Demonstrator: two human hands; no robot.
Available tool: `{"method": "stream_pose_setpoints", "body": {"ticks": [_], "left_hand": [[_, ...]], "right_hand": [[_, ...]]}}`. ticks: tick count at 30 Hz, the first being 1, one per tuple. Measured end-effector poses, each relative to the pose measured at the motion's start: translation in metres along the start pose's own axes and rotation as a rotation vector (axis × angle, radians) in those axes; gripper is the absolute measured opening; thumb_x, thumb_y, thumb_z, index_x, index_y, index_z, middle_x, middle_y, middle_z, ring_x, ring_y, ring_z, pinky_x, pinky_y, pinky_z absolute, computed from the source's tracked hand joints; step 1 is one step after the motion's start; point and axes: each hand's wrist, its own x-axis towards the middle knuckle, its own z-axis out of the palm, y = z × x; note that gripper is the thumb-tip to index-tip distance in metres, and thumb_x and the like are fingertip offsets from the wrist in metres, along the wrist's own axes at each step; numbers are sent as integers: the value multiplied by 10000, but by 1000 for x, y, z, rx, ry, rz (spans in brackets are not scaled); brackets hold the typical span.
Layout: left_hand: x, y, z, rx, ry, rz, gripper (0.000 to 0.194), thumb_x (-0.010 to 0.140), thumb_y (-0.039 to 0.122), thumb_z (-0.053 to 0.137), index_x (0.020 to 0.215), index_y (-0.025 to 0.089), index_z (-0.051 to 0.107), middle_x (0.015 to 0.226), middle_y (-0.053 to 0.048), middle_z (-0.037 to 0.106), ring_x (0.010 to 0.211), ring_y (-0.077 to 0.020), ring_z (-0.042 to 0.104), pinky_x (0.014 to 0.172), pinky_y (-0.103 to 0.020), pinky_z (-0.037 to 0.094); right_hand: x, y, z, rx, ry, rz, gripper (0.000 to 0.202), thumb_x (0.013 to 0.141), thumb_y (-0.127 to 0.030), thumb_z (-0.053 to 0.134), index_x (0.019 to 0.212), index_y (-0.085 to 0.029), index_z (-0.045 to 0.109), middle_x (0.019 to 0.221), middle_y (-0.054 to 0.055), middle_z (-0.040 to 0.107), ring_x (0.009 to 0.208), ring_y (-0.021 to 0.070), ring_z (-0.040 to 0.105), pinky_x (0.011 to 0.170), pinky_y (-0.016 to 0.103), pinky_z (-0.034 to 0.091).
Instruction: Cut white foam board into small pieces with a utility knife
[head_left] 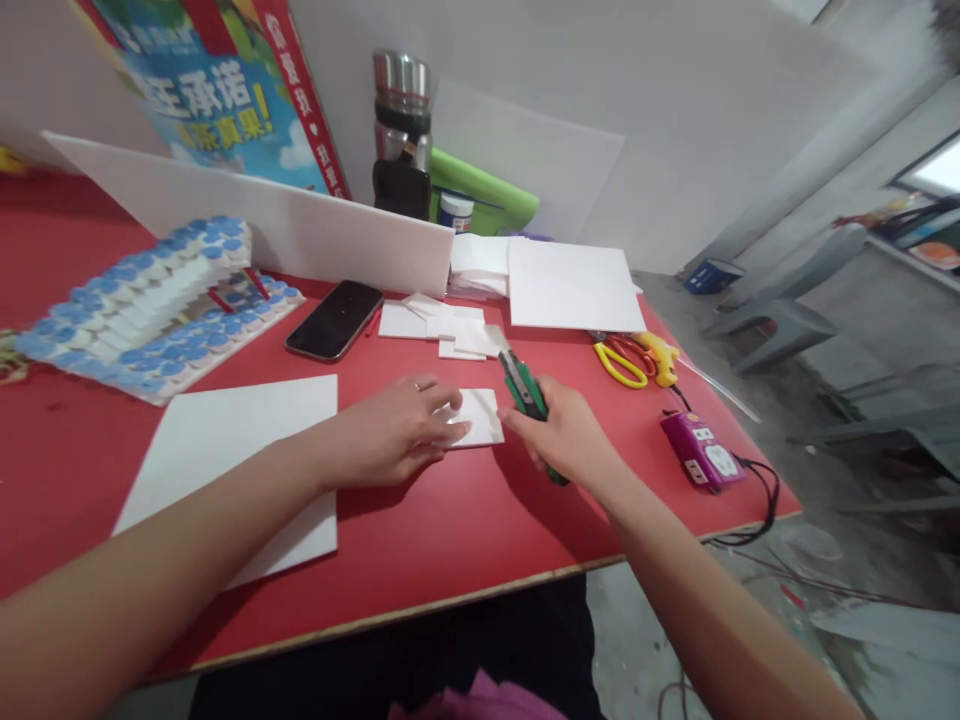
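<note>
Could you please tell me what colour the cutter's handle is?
The cutter's handle is mainly green, in the head view.

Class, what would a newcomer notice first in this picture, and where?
Probably the bright red table across the view. A blue-and-white model sits at picture left. Near the centre, the right hand holds a green cutter, beside a small white piece under the left hand's fingers.

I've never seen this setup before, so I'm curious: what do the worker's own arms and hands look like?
Bare human forearms, without visible sleeves, cables or markings. The left hand wears a slim ring on one finger; no jewellery shows on the right hand. Neither is gloved.
</note>
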Motion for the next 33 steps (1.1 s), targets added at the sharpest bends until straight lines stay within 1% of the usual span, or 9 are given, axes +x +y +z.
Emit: {"method": "stream_pose_setpoints", "body": {"ticks": [2, 4, 6, 8, 12, 19, 22, 26, 33], "left_hand": [[0, -2, -1, -48, -15, -2, 235, 1017, 233, 599, 1172, 233, 777, 1226, -143, 655, 1086, -305, 615, 929, -428, 500], [3, -4, -3, -97, -31, 6, 257, 1047, 254, 562, 1156, 239, 795, 1209, -138, 656, 1074, -291, 612, 927, -413, 493], [6, -6, -6, -129, -49, 19, 300, 1076, 271, 518, 1166, 242, 803, 1204, -138, 654, 1062, -276, 614, 918, -395, 489], [8, -8, -8, -135, -65, 36, 313, 1083, 275, 508, 1185, 243, 802, 1204, -139, 654, 1053, -269, 615, 907, -387, 485], [8, -10, -8, -134, -79, 44, 335, 1090, 283, 484, 1157, 233, 808, 1201, -147, 658, 1034, -274, 618, 892, -395, 483], [6, -10, -5, -158, -52, 39, 338, 1092, 316, 482, 1156, 249, 807, 1204, -155, 651, 1042, -290, 615, 891, -406, 488], [7, -10, -6, -140, -73, 44, 352, 1093, 322, 470, 1176, 241, 802, 1211, -163, 646, 1044, -297, 616, 903, -420, 494], [7, -8, -8, -108, -106, 34, 336, 1085, 304, 481, 1189, 237, 793, 1234, -160, 644, 1068, -297, 622, 904, -414, 506], [6, -3, -8, -88, -86, 15, 265, 1034, 233, 552, 1166, 247, 782, 1236, -138, 658, 1062, -283, 638, 893, -396, 507]], "right_hand": [[-18, 0, 1, 162, -114, -73, 314, 937, -420, 759, 832, -249, 518, 449, -96, 533, 388, 127, 501, 441, 233, 401], [-35, -1, 4, 257, -406, -222, 321, 916, -459, 798, 821, -230, 594, 574, -49, 644, 497, 136, 595, 522, 245, 488], [-48, -4, 11, 196, -671, -446, 175, 954, -358, 768, 903, -211, 688, 853, 29, 781, 768, 173, 736, 731, 285, 587], [-54, -11, 20, -22, -767, -666, 117, 985, -155, 657, 1066, -199, 728, 1209, 91, 793, 1096, 205, 746, 954, 337, 576], [-54, -38, 39, -439, -780, -915, 432, 948, -41, 573, 1334, -219, 654, 1569, 84, 615, 1264, 201, 685, 874, 273, 564], [-35, -69, 84, -627, -776, -998, 266, 1051, -204, 589, 1303, -145, 648, 1421, 102, 680, 787, 160, 694, 412, 268, 319], [-32, -68, 91, -616, -767, -991, 290, 1079, -316, 594, 1289, -128, 666, 1450, 124, 653, 803, 177, 693, 391, 292, 314], [-35, -64, 89, -641, -752, -980, 258, 1059, -234, 589, 1288, -144, 666, 1577, 118, 570, 826, 177, 695, 409, 292, 341], [-38, -61, 82, -649, -722, -993, 282, 1030, -219, 598, 1295, -136, 644, 1495, 127, 638, 794, 179, 696, 426, 297, 357]]}}
